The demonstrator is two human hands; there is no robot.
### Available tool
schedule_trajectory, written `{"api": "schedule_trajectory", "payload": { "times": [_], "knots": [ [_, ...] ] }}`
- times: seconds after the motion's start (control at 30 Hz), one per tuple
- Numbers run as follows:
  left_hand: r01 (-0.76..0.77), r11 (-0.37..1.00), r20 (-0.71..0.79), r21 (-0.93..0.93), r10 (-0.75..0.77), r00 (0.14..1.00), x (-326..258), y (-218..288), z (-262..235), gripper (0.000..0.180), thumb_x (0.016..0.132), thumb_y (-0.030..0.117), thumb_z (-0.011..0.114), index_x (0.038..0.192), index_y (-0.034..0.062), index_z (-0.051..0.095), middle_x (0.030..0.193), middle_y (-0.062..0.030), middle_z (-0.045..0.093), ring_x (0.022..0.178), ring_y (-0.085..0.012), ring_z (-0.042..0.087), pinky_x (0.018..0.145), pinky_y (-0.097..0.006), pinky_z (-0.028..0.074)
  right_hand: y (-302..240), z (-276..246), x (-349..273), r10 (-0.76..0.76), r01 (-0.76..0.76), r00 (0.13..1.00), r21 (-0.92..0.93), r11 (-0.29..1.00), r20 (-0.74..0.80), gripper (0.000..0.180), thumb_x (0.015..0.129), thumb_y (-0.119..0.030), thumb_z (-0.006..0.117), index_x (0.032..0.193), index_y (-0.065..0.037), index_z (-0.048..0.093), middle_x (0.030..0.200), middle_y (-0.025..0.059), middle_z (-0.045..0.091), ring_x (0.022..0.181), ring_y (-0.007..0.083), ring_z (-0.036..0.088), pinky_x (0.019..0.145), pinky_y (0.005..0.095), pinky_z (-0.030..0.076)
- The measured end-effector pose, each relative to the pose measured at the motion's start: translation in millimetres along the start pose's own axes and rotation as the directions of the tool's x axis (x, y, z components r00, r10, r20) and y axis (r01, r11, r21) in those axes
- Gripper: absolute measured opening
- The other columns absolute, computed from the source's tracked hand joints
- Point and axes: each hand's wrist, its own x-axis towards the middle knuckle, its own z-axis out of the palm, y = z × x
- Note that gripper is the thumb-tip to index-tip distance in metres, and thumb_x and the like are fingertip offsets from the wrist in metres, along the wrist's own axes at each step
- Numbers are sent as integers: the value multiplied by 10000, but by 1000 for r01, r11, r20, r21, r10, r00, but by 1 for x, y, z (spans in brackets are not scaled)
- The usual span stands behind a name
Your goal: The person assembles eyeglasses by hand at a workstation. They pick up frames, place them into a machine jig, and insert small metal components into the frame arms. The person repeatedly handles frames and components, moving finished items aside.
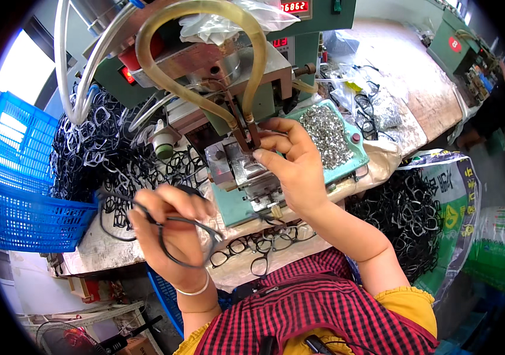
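My left hand (172, 228) is closed around a dark glasses frame (200, 225), held left of the machine and slightly blurred. My right hand (294, 163) reaches to the green bench machine (317, 35), its fingertips pinched together at the metal jig (243, 168), right beside the narrow upright tips. Whatever lies between those fingers is too small to make out. Two ends of a bent tan hose (257, 71) come down at these tips. To the right of this hand, a teal tray (347, 168) carries a heap of tiny metal parts (325, 136).
Dark glasses frames (95, 136) are piled at the left beside blue baskets (30, 219). More frames (264, 242) lie along the table's front edge. A printed sack (451, 195) of frames stands at the right. Another green machine (451, 44) and a person's dark sleeve (492, 100) are at far right.
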Motion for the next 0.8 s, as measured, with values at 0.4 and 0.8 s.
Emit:
{"api": "schedule_trajectory", "payload": {
  "times": [0.4, 0.8],
  "knots": [
    [830, 538, 159, -143, -816, 556, -17, -75, 0, 318, 1073, 345, 365, 952, 74, 478, 767, -260, 669, 622, -298, 669, 518, -364, 559, 29, -155, 23, -406, 195, 891, -979, -63, 204, 237, 738, -188, 795, 953, -98, 754, 1234, 220, 646, 1275, 390, 539, 1061, 462, 440],
    [834, 549, 472, -50, -724, 504, -51, -62, -43, 609, 1060, 543, 372, 1191, -34, 516, 1029, -272, 696, 923, -326, 698, 857, -413, 558, 24, -146, 21, -484, 266, 852, -961, 68, 202, 116, 840, -59, 678, 943, -30, 723, 1079, 174, 709, 1085, 360, 650, 972, 432, 494]
  ]
}}
